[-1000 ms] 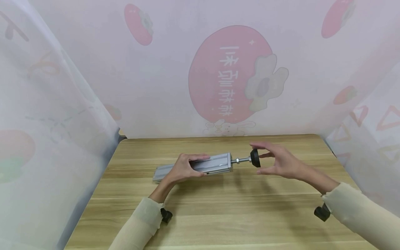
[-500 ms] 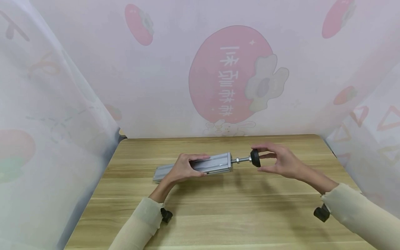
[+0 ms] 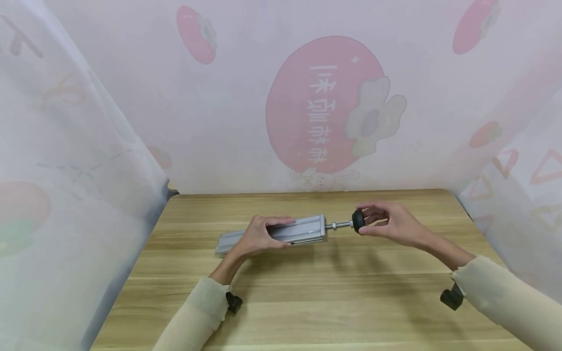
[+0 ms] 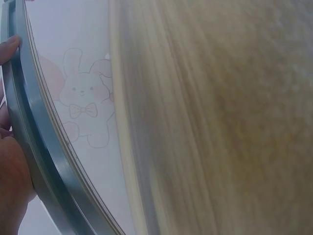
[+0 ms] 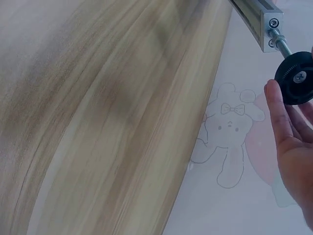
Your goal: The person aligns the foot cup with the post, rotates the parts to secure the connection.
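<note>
My left hand [image 3: 256,237] grips a silver aluminium profile [image 3: 307,228] across its width, thumb on the near side and fingers on the far side. The profile appears held above the table, judging by its offset shadow. From its right end a threaded rod [image 3: 345,224] with a nut [image 3: 334,226] sticks out, ending in a black levelling foot [image 3: 358,222]. My right hand [image 3: 395,225] pinches the foot's rim between thumb and fingers. In the right wrist view, a screw head shows at the centre of the foot [image 5: 289,87]. The left wrist view shows the grooved profile [image 4: 44,142] alongside the left hand [image 4: 14,171].
Below the hands lies a wood-grain table [image 3: 307,312], its far edge meeting a pale printed curtain [image 3: 219,122]. Similar curtains hang at left and right. Dark wrist devices [image 3: 234,302] hang under both cuffs.
My right thumb and fingers have closed inward on the black foot, where they were spread around it before. The left hand and the profile stay in place.
</note>
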`<state>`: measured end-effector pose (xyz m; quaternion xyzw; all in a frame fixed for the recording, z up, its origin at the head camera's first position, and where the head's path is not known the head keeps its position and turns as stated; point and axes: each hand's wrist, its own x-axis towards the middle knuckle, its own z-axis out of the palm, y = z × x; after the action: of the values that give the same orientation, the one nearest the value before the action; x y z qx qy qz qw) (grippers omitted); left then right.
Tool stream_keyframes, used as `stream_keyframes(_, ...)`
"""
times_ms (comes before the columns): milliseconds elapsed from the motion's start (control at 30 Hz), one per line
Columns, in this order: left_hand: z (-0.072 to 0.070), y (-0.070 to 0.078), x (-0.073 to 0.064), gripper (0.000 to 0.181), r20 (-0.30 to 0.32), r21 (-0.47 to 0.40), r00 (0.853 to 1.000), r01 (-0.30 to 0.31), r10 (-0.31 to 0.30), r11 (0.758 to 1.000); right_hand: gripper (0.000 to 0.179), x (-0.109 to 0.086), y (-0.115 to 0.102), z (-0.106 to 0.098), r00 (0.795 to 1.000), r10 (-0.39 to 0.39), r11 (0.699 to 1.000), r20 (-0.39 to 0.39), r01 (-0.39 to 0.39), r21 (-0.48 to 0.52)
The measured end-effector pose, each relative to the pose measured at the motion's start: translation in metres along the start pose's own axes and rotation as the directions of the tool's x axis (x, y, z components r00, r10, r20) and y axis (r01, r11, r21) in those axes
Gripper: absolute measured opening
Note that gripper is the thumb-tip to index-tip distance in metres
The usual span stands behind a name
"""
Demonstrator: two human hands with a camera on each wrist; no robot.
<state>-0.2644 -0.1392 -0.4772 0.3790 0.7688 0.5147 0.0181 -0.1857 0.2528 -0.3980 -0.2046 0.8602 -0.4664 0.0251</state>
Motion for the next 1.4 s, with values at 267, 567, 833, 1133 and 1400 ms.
stream_keyframes(267, 0.001, 0.0, -0.001, 0.061, 0.003, -0.003, 1.0, -0.021, 0.021, 1.0, 0.054, 0.003, -0.005, -0.002, 0.979, 0.173, 0.968, 0.111, -0.189, 0.163)
stream_keyframes(567, 0.001, 0.0, -0.001, 0.06, 0.007, -0.002, 1.0, -0.012, 0.012, 1.0, 0.056, 0.005, -0.009, -0.004, 0.945, 0.276, 0.922, 0.177, -0.313, 0.23)
stream_keyframes(833, 0.001, -0.001, -0.001, 0.06, 0.002, -0.005, 1.0, -0.021, 0.021, 1.0, 0.056, 0.005, -0.012, -0.004, 0.946, 0.269, 0.936, 0.18, -0.301, 0.183)
stream_keyframes(1133, 0.001, -0.001, 0.0, 0.058, -0.011, -0.01, 0.999, -0.034, 0.034, 0.999, 0.094, 0.004, -0.003, 0.003, 0.954, -0.287, 0.929, 0.088, 0.299, -0.22)
stream_keyframes(1400, 0.0, -0.001, -0.001, 0.06, -0.005, -0.007, 0.999, -0.037, 0.037, 0.999, 0.107, 0.006, 0.003, 0.006, 0.865, -0.494, 0.823, 0.088, 0.497, -0.276)
